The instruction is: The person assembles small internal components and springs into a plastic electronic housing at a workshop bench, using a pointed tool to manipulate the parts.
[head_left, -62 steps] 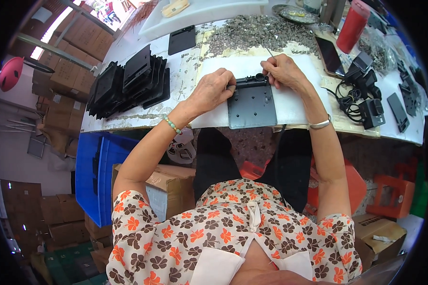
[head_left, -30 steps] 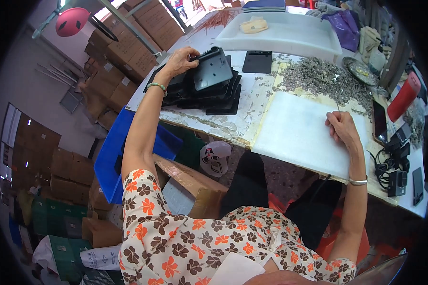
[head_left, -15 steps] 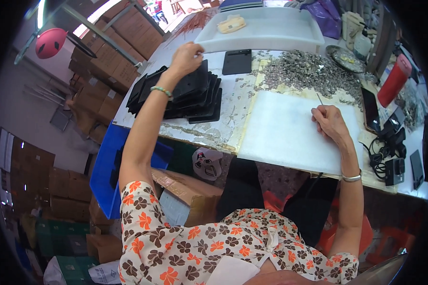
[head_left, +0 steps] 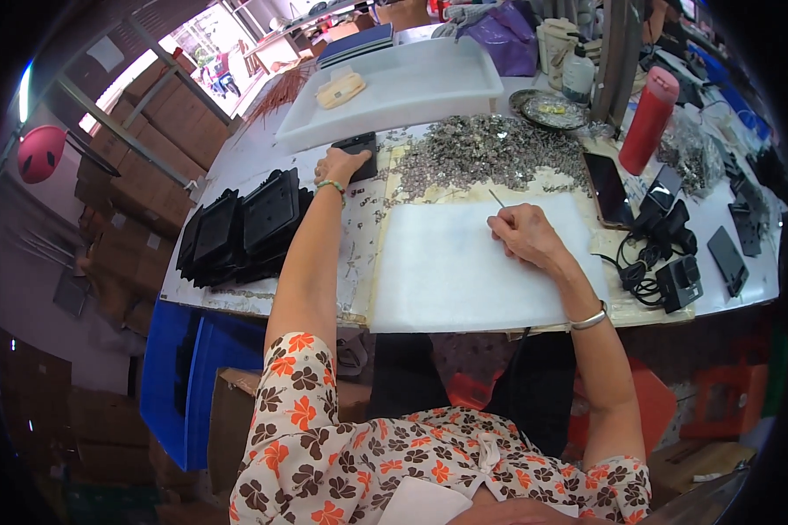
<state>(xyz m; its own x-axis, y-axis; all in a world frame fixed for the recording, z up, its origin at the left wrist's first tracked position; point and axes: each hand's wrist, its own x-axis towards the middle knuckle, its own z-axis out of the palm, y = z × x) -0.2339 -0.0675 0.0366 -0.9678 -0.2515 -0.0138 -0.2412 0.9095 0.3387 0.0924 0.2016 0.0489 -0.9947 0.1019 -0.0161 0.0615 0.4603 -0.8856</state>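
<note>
One black plate [head_left: 368, 166] sits at the far side of the counter [head_left: 356, 236], just in front of the tray [head_left: 394, 118]; we see it appear to lie flat, partly covered by the left hand [head_left: 340, 165].

Handling: we judge the plate light and stiff, probably moulded plastic. Its smooth face may slip under a flat fingertip, and thin edges could chip or crack if bent. Finer detail is hidden by the hand.

Hold: we recommend gripping opposite side edges near mid-length, thumb above and fingers beneath once one edge is raised. We would avoid pressing on the middle.

Left hand: the fingers are bent over the plate's left side, the thumb reaching across its face. We cannot tell whether they close on an edge.

Right hand [head_left: 527, 234]: the fingers are pinched together around a thin tool [head_left: 496, 199], tip pointing away from the body, above the white pad [head_left: 464, 280].

Surroundings: we find a stack [head_left: 267, 214] of black plates left of the left forearm, apart from the single plate. Small metal parts [head_left: 481, 157] lie heaped beyond the pad. A phone [head_left: 606, 188] and a red tumbler [head_left: 648, 122] stand farther right.
</note>
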